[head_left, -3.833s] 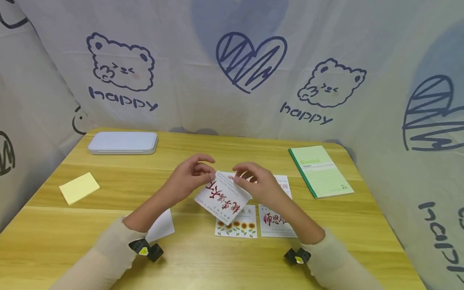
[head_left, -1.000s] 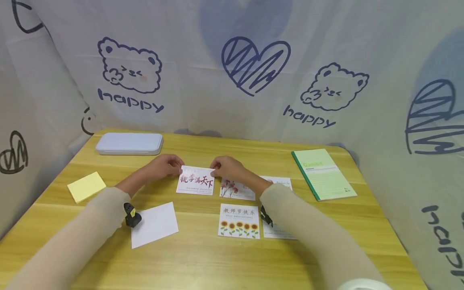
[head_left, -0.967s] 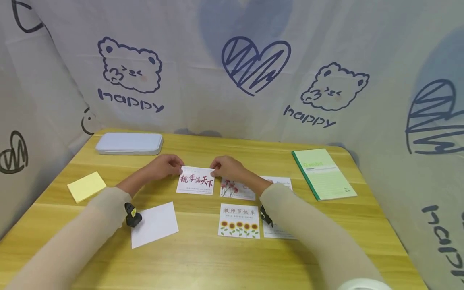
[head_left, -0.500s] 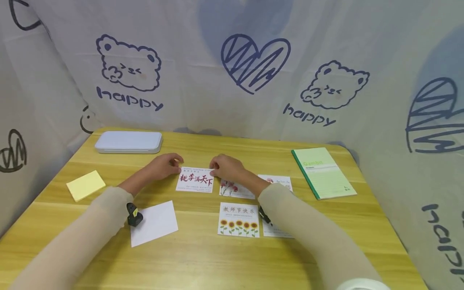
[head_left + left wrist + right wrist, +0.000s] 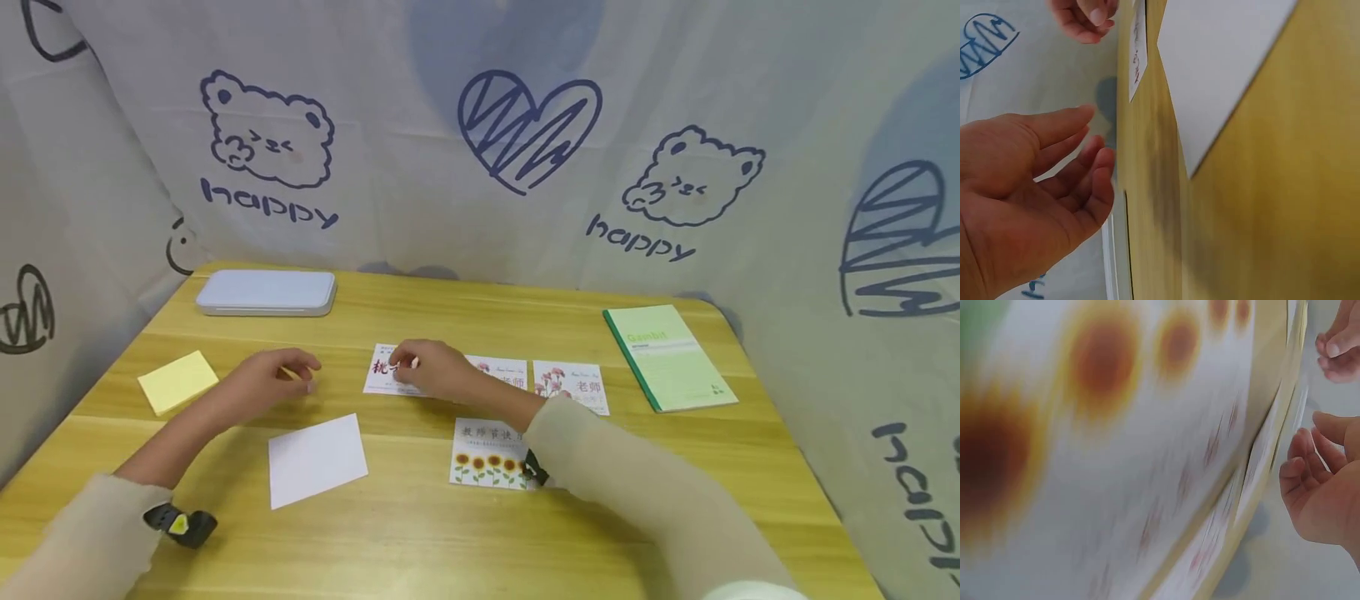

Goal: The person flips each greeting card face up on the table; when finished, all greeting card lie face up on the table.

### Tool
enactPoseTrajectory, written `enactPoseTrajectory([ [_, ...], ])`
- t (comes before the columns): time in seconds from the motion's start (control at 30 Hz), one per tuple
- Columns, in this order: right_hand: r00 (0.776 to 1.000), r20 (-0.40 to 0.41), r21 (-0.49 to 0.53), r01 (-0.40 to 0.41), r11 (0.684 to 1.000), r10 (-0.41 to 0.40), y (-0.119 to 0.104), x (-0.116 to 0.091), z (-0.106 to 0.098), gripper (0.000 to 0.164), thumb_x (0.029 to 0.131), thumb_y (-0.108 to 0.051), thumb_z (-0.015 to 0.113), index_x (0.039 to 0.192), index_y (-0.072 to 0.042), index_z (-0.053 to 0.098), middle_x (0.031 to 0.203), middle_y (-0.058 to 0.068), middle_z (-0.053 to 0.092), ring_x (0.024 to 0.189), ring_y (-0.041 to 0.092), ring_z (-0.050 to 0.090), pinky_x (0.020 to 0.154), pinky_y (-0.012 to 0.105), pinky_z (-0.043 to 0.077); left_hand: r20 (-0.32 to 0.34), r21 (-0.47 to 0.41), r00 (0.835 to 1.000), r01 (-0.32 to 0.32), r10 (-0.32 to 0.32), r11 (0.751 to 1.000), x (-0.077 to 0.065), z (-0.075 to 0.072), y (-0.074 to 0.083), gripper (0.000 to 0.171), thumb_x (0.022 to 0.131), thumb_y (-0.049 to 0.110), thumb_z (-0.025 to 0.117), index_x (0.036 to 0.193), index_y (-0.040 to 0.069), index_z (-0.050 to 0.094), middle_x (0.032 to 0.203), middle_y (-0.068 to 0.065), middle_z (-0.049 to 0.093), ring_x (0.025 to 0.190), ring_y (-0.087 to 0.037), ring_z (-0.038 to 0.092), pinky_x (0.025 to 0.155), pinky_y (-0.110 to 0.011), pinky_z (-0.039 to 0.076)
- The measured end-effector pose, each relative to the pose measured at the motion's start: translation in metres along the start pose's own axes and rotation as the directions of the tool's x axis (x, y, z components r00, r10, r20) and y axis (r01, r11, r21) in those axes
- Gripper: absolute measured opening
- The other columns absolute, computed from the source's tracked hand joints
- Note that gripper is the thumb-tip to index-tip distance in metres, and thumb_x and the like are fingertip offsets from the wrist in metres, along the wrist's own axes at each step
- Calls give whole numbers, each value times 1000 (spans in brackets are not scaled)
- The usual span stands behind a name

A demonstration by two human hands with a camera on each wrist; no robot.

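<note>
My left hand hovers over the left part of the table, fingers loosely bent and holding nothing. Just in front of it lies a blank white card or stack of cards, also large in the left wrist view. My right hand is over the card with red lettering and hides its right side. No item is between its loosely curled fingers in the right wrist view. To the right lie two flower cards, one partly behind my right arm and the other fully visible. Nearer me is the sunflower card.
A pale pencil case sits at the back left of the wooden table. Yellow sticky notes lie at the left. At the right is a green notebook. A printed cloth hangs behind.
The red-lettered card was carried left and laid flat beside the flower cards. Since half a second ago, my left hand has drawn back left and toward me; my right hand has shifted left over the card.
</note>
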State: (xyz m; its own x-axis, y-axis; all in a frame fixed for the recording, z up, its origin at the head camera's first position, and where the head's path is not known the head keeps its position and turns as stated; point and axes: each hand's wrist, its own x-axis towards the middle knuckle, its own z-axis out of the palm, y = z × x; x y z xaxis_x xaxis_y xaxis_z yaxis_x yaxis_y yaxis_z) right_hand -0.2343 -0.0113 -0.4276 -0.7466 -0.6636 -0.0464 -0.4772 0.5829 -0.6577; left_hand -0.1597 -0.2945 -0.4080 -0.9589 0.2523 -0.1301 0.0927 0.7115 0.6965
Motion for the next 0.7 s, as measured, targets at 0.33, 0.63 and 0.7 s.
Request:
enactPoseTrajectory([
  [0.33, 988, 148, -93, 47, 994, -33, -40, -11, 42, 34, 95, -32, 70, 126, -17, 65, 94, -17, 65, 85, -2, 58, 73, 18, 46, 54, -12, 998, 41, -40, 999, -51, 5, -25, 46, 90, 27, 77, 124, -1, 62, 108, -9, 63, 95, -18, 58, 75, -23, 49],
  [0.63, 990, 134, -152, -14, 988, 35, -44, -5, 56, 38, 91, -35, 76, 124, -19, 65, 89, -16, 58, 76, 1, 52, 64, 17, 42, 64, 18, 994, 92, -93, 996, -60, 7, -33, 41, 89, 29, 78, 115, 0, 64, 103, -7, 60, 92, -19, 51, 72, -24, 45],
  [0.7, 991, 127, -170, -20, 985, 42, -45, -5, 58, 33, 91, -35, 76, 119, -21, 67, 88, -16, 58, 76, 0, 52, 64, 17, 42, 56, 33, 994, 91, -93, 995, -60, 8, -34, 38, 89, 29, 78, 112, 1, 65, 102, -7, 60, 91, -18, 51, 72, -24, 44],
])
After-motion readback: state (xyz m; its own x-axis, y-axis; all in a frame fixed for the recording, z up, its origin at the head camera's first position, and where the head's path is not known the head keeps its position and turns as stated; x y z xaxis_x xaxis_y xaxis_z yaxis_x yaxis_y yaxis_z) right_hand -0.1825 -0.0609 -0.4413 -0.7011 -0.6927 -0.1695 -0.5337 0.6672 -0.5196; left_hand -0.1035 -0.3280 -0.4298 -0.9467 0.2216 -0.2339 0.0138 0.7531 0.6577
